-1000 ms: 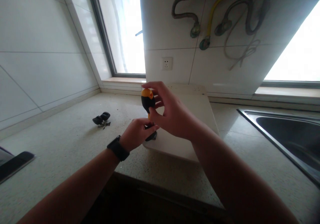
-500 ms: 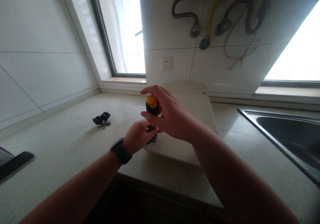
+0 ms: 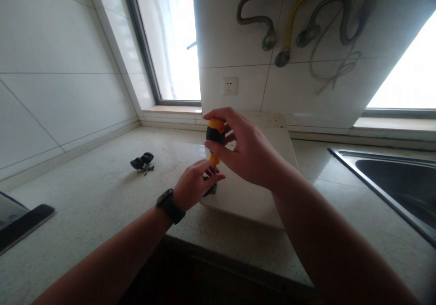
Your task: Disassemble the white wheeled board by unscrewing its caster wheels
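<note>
My right hand (image 3: 247,150) is wrapped round the yellow and black handle of a screwdriver (image 3: 215,135), which stands nearly upright with its shaft pointing down. Below it, my left hand (image 3: 194,183), with a black watch on the wrist, is closed at a small black fitting (image 3: 211,189), thumb and fingertips around the lower end of the shaft. That fitting sits at the near left corner of a white panel (image 3: 245,205) lying flat on the counter. The screwdriver's tip is hidden among the left fingers.
Two black fittings (image 3: 142,160) with small metal pieces lie on the speckled counter (image 3: 112,200) to the left. A dark flat object (image 3: 29,225) is at the far left. To the right is a steel sink (image 3: 344,156). Hoses (image 3: 254,20) hang on the tiled wall above a socket (image 3: 230,86).
My right hand has risen slightly with the screwdriver, so more of its handle and shaft shows. The left hand stays at the black fitting. The whole view has shifted a little.
</note>
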`<state>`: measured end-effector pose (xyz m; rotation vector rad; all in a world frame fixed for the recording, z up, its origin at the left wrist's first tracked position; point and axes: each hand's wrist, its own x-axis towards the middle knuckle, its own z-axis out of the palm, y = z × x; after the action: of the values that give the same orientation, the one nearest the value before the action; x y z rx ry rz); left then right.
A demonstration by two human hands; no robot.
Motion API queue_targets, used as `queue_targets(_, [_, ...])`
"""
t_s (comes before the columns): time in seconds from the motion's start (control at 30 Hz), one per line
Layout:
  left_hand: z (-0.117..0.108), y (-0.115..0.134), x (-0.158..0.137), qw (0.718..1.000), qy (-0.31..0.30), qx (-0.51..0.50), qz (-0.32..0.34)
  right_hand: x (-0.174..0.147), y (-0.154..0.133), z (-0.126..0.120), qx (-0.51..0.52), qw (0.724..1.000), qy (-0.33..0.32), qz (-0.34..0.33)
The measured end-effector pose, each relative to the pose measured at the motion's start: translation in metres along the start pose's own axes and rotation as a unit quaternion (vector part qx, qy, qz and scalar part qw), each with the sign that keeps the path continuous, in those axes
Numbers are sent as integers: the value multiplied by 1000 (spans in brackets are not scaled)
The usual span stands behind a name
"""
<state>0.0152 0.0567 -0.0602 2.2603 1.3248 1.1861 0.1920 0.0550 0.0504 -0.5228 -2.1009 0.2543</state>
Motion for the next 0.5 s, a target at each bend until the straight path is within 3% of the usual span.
queue_targets(0.23, [3,-8,0,998,-23,-54,-12,2,6,-19,-19,994,92,47])
queue_targets(0.5, [8,-9,-2,995,-8,-92,-40,9,29,-28,-54,977,197,62])
